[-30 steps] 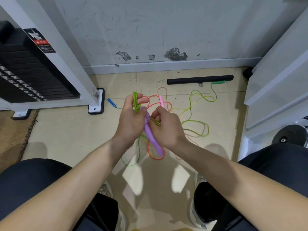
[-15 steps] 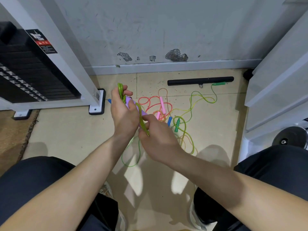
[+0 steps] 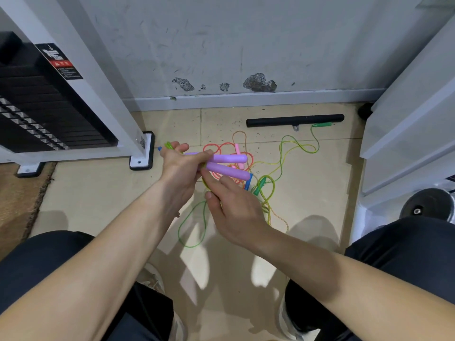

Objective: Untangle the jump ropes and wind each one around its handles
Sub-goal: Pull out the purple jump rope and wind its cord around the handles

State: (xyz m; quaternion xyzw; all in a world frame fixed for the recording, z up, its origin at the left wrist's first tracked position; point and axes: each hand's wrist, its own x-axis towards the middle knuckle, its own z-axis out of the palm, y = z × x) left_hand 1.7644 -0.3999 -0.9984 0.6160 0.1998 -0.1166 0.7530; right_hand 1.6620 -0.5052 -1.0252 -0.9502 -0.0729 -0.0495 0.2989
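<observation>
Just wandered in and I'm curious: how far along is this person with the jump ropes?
No rope looks fully wound yet. In hand: the left hand grips the two purple handles together, some green cord wrapped by its fingers, while the right hand pinches that cord; a loop hangs unwound below. Left: the orange rope and yellow-green rope lie tangled on the floor.

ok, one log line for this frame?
left hand: grips purple handles | right hand: pinches green rope | other ropes: tangled on floor
</observation>
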